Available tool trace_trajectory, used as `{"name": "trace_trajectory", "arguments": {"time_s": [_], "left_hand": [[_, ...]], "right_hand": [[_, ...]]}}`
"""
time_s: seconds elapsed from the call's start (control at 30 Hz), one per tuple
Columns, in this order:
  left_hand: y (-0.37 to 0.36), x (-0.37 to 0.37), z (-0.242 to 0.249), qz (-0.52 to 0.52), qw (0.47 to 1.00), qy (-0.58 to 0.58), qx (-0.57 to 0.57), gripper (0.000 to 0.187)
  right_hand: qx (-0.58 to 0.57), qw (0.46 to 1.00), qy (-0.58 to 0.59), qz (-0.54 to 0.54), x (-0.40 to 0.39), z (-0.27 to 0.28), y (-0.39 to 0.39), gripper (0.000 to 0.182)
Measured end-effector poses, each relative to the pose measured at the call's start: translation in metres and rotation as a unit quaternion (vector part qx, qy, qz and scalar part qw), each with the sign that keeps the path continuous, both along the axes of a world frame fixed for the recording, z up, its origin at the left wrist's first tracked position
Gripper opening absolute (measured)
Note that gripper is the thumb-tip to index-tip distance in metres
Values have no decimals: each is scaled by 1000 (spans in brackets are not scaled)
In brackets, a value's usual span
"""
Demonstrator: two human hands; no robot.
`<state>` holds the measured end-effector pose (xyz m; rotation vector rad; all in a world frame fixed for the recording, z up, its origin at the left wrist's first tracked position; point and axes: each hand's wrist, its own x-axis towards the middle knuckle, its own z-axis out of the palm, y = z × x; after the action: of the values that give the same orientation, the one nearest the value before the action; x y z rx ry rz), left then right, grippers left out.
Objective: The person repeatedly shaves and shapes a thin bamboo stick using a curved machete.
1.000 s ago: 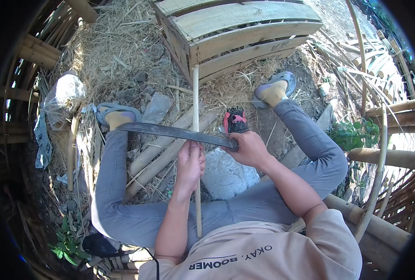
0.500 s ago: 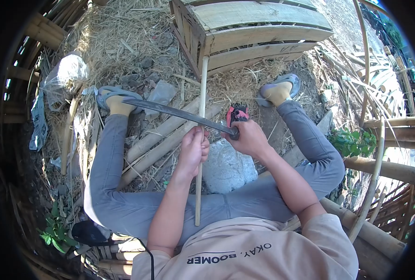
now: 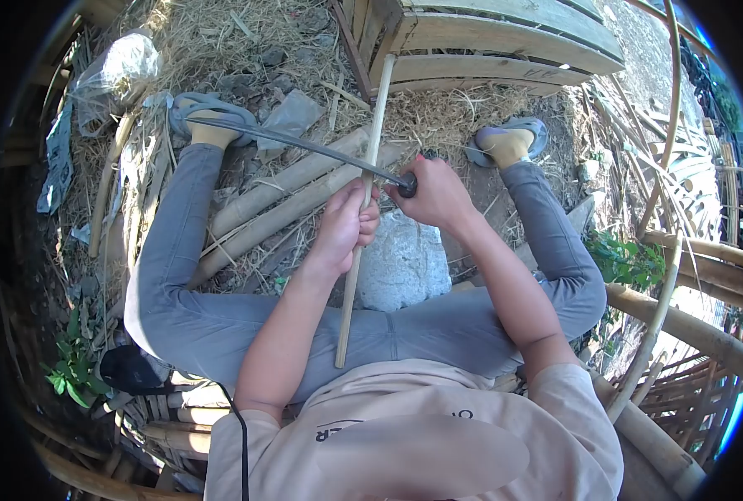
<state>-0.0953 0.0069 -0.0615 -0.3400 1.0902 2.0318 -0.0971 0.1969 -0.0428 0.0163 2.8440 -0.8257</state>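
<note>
My left hand (image 3: 346, 227) is closed around a long, pale bamboo strip (image 3: 377, 125), which runs from near the wooden crate down over my lap. In my right hand (image 3: 436, 190) is the dark handle of a long machete (image 3: 296, 142). Its blade points left, toward my foot, and crosses the strip just above my left fist. The blade's edge looks nearly side-on. Below my hands, between my thighs, lies a pale stone block (image 3: 405, 263).
A slatted wooden crate (image 3: 505, 37) stands at the top. Bamboo poles (image 3: 288, 196) lie on the straw-covered ground between my legs. A plastic bag (image 3: 121, 71) is at the upper left, and bamboo rails (image 3: 697, 321) are at the right.
The view has shifted, with the crate now higher and further right. The machete blade has turned to show a thinner profile, and the strip leans more. Both hands keep their holds.
</note>
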Motion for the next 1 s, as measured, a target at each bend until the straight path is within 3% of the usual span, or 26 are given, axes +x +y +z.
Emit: {"name": "trace_trajectory", "arguments": {"time_s": [0.07, 0.47, 0.57, 0.63, 0.77, 0.9, 1.0], "left_hand": [[1, 1, 1, -2, 1000, 6, -6, 25], [3, 1, -3, -13, 1000, 16, -1, 27], [2, 6, -1, -4, 1000, -12, 12, 27], [4, 19, 0, -19, 1000, -17, 9, 28], [15, 24, -7, -35, 999, -14, -36, 29], [10, 18, 4, -19, 999, -32, -2, 28], [1, 14, 8, -5, 998, -49, 44, 27]], "right_hand": [[33, 998, -48, -16, -8, 1, 0, 21], [65, 997, 37, 0, -14, -23, 7, 24], [100, 990, 69, -76, -31, -25, 30, 27], [69, 991, -17, -110, -54, -41, 68, 29], [148, 989, 22, 3, -30, -25, 69, 22], [35, 998, -41, 42, -6, -6, 34, 20], [-11, 999, -23, 22, 1, 1, 18, 23]]}}
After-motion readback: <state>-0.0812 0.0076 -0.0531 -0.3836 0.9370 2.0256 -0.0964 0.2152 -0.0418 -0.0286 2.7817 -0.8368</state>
